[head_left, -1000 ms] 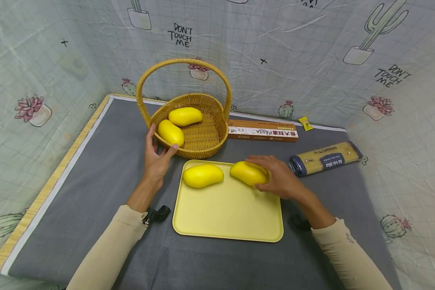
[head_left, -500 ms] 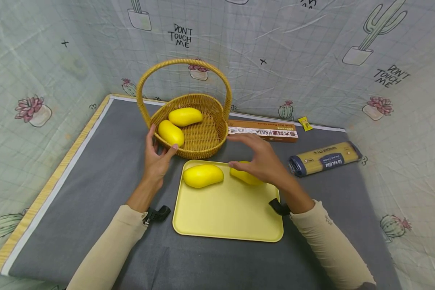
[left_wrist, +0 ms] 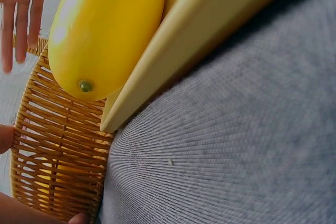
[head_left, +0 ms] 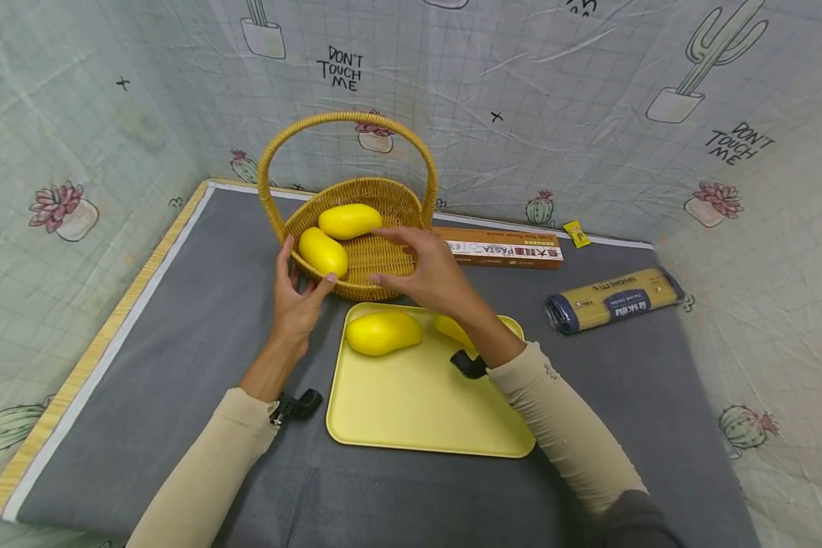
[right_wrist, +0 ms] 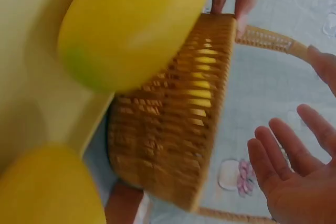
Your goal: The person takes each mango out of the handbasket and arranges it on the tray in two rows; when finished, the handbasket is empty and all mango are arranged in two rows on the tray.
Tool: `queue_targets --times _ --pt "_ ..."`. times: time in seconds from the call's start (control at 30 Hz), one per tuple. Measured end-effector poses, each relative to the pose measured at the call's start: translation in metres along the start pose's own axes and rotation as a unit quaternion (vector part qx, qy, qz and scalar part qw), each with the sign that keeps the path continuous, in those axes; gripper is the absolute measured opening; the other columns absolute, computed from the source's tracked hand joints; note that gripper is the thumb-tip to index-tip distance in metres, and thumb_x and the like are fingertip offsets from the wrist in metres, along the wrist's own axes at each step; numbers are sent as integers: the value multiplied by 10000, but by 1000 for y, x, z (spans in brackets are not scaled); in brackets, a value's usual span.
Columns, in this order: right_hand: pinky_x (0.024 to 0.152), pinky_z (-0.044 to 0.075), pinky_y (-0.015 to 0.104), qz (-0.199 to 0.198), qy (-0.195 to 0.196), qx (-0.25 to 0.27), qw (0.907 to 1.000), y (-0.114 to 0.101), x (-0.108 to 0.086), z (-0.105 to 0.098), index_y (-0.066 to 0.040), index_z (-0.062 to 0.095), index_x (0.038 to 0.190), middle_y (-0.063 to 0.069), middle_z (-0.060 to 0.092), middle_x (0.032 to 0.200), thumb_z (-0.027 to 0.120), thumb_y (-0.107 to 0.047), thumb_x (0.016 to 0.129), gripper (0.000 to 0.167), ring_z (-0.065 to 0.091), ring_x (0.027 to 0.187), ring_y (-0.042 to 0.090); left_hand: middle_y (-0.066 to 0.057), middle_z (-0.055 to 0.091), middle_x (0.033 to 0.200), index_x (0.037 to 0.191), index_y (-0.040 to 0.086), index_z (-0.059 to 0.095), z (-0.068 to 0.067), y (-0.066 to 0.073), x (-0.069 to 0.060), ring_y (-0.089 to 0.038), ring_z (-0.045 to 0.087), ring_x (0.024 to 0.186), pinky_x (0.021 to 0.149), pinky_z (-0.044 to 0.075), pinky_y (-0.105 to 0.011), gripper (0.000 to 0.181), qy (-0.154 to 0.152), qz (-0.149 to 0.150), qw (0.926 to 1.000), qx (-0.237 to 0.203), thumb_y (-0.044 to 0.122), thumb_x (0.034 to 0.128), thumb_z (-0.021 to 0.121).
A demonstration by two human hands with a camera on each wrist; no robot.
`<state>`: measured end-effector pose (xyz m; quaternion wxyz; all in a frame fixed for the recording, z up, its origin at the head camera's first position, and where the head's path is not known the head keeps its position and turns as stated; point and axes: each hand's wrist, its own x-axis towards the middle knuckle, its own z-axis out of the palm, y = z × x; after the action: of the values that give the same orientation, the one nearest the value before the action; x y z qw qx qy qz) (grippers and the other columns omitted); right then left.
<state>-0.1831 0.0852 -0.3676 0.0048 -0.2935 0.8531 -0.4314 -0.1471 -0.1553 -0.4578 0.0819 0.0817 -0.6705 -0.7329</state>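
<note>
My left hand (head_left: 297, 304) holds the near-left rim of the yellow wicker basket (head_left: 356, 291), thumb at the front and fingers along the side. Inside the basket lie two yellow mangoes, one at the back (head_left: 350, 221) and one at the front left (head_left: 323, 252). My right hand (head_left: 434, 270), empty, hovers over the basket's right side with thumb and fingers spread; the right wrist view shows the bare palm. On the pale yellow tray (head_left: 418, 411) rest two more mangoes: a left one (head_left: 383, 332) and a right one (head_left: 450, 329), partly hidden by my right forearm.
Behind the right forearm lies a brown pasta box (head_left: 507, 249), right of the basket. A spaghetti pack (head_left: 616, 299) and a small yellow packet (head_left: 577, 234) are farther right. The arched basket handle (head_left: 348, 117) stands upright. A patterned cloth hangs behind the grey table (head_left: 144, 365).
My right hand has left the tray's right mango, which stays on the tray, and moved left and away from me to above the basket. The left hand stays on the rim.
</note>
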Motion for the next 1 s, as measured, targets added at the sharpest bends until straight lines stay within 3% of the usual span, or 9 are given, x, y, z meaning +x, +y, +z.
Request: queue_targets --times 0.4,0.77,1.0 --pt "1136 539 512 400 -140 318 9986 1 40 40 -135 603 1505 100 641 1487 845 -288 940 633 623 1344 359 101 24 1796 1721 294 141 1 1 2 -248 43 1677 1362 216 -497 950 27 -65 10000 -10 75 1005 726" --pt "1084 579 389 1133 -594 -98 9917 -1 78 64 -208 593 1521 44 630 1519 805 -351 971 607 630 1362 259 132 16 1789 1714 345 146 -1 -3 2 -232 34 1677 1358 233 -497 970 26 26 10000 60 131 994 760" --pt "1145 530 396 1379 -862 -424 9858 -1 93 72 -158 596 1519 82 662 1487 799 -347 977 609 610 1379 243 137 7 1788 1714 344 143 -1 -3 1 -234 33 1677 1358 229 -500 976 -19 104 9999 19 143 991 767"
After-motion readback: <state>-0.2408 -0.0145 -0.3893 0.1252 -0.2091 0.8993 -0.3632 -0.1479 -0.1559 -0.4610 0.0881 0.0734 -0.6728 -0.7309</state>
